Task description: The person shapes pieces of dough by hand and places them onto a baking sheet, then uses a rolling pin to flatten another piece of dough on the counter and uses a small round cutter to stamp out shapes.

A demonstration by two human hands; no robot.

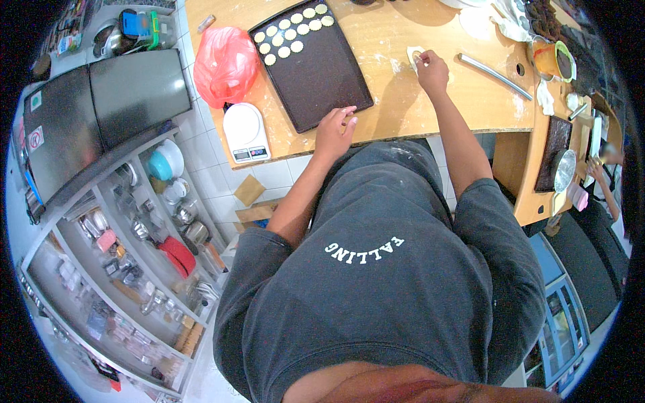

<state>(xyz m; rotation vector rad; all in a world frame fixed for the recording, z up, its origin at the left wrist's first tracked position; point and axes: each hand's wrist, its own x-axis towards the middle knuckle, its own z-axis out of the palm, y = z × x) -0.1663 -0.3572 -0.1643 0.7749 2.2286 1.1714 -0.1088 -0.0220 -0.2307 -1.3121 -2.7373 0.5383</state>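
Note:
My right hand (pixel 432 70) is over the wooden table, its fingers pinched together at a small flat piece of pale dough (pixel 414 51). The fingers partly cover the dough, so its lower part is hidden. My left hand (pixel 336 131) rests at the near right corner of a dark baking tray (pixel 319 80), fingers loosely bent and apart, with nothing seen in them. Rows of small round pale dough pieces with scalloped edges (pixel 293 33) lie at the tray's far end. A metal rod (pixel 495 76) lies on the table to the right of my right hand.
Left of the tray are a red plastic bag (pixel 226 65) and a white kitchen scale (pixel 246 133). Flour marks the wooden table (pixel 390 94). An orange tub (pixel 547 60) stands at the right. Farther right, another person's hand (pixel 595 168) shows near a dark tray (pixel 555 144) and a sieve (pixel 565 170).

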